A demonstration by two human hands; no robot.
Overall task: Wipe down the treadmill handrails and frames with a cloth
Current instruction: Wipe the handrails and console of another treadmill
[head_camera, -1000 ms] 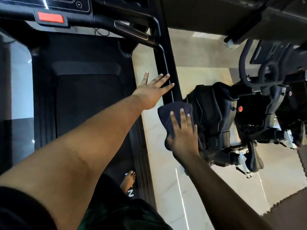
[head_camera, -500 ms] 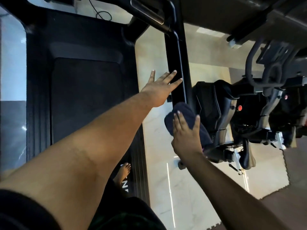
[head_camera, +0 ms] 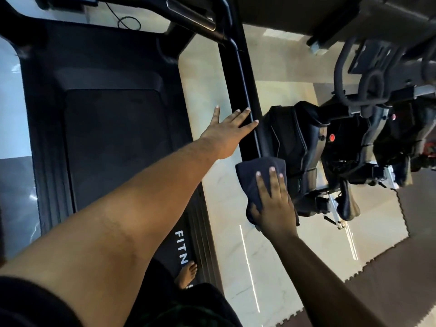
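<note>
1. The black handrail (head_camera: 243, 90) is a long bar; its long axis runs from the console at the top down toward the person, a little to the right.
2. One dark cloth (head_camera: 257, 178) lies on its near end.
3. The right hand (head_camera: 274, 206) presses the cloth with straight fingers.
4. The left hand (head_camera: 226, 135) is spread flat, fingertips on the handrail.
5. White letters "FITN" (head_camera: 182, 246) stand on the treadmill side rail; one bare foot (head_camera: 187, 277) is beside them.

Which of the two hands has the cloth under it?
The right hand. Its fingers lie spread over the dark navy folded cloth against the black treadmill handrail, while the left hand rests bare and flat on the rail farther up.
</note>
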